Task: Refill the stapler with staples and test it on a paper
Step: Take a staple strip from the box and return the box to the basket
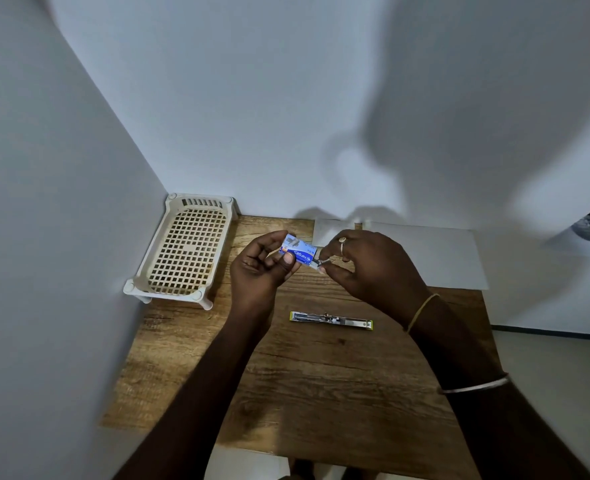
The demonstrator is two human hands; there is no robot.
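Observation:
My left hand (262,263) holds a small blue staple box (297,251) above the wooden table (307,375). My right hand (366,268) pinches a short strip of staples (321,264) at the box's open right end. The stapler (331,320), with yellow-green ends, lies swung fully open and flat on the table below my hands, its metal channel facing up. A white sheet of paper (432,258) lies at the table's back right, partly behind my right hand.
A cream plastic basket (186,251) with a grid bottom stands at the table's back left against the wall. Walls close the table at the left and back. The floor shows past the table's right edge.

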